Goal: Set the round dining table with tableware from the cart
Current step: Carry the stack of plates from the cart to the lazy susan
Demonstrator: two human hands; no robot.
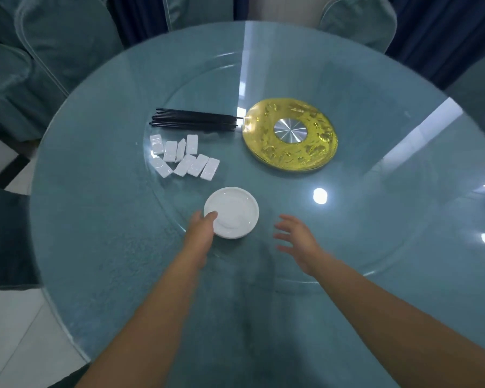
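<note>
A small stack of white saucers (234,210) sits on the glass turntable (347,233) of the round table (95,219). My left hand (200,231) grips the stack's near left rim, thumb on top. To the right of the saucers my right hand (294,239) hovers with its fingers spread and holds nothing. Farther back lie several white chopstick rests (184,158) in a loose cluster. Behind them is a bundle of black chopsticks (193,121).
A gold disc with a steel centre (290,134) marks the turntable's hub. Chairs in teal covers (65,37) ring the table at the back, left and right. White floor (17,331) shows at lower left. The cart is out of view.
</note>
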